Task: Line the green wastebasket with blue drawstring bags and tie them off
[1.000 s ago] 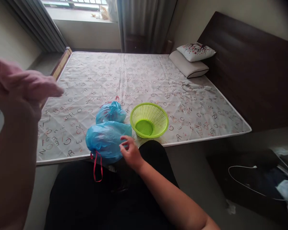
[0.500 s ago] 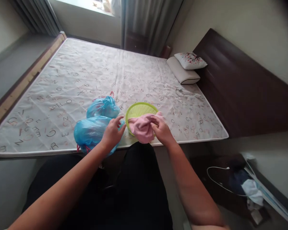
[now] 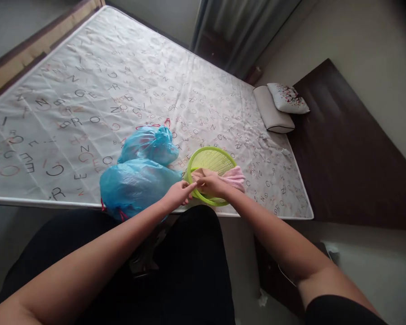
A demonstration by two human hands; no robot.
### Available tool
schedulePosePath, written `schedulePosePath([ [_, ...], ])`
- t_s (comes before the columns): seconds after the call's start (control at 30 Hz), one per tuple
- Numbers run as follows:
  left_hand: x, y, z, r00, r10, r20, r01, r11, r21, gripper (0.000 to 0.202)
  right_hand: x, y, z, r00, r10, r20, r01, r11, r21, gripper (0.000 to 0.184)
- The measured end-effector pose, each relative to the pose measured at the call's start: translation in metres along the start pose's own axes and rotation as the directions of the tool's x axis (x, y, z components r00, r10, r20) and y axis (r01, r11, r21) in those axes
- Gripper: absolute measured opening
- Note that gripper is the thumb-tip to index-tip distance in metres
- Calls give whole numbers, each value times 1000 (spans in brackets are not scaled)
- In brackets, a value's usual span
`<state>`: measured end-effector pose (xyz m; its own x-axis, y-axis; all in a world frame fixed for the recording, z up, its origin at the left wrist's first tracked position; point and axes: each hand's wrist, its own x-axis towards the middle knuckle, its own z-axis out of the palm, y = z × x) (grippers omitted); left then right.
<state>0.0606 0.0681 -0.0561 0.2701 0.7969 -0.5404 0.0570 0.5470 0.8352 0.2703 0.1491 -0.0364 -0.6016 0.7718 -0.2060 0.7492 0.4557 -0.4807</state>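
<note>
A: Pink cloth (image 3: pixel 235 177), where?
B: Across the lime-green plastic basket (image 3: pixel 211 158), near rim.
A: Fingers?
B: Right hand (image 3: pixel 213 185): pressed together on cloth, pinch unclear. Left hand (image 3: pixel 179 195): together, extended, just beside.
A: Around?
B: Blue plastic bags (image 3: pixel 135 185) left; mattress cover (image 3: pixel 88 58) printed R, Z, E.

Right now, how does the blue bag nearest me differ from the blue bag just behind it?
The nearer blue plastic bag is larger and more bulging than the farther blue plastic bag. The nearer bag sits at the edge of the mattress, with its red ties at that edge. The farther bag lies further in, its red ties at its far end. Both are translucent blue, and they touch.
</note>
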Motion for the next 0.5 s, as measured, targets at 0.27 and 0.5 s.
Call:
schedulePosePath([
  [0.27, -1, 0, -15, 995, 30, 98, -36, 997, 64, 42, -85, 59, -46, 832, 471, -295, -295, 824, 484, 84],
  [0.5, -17, -8, 5, 983, 60, 172, -75, 994, 81, 43, -119, 28, -52, 660, 710, -246, -647, 703, 294, 58],
])
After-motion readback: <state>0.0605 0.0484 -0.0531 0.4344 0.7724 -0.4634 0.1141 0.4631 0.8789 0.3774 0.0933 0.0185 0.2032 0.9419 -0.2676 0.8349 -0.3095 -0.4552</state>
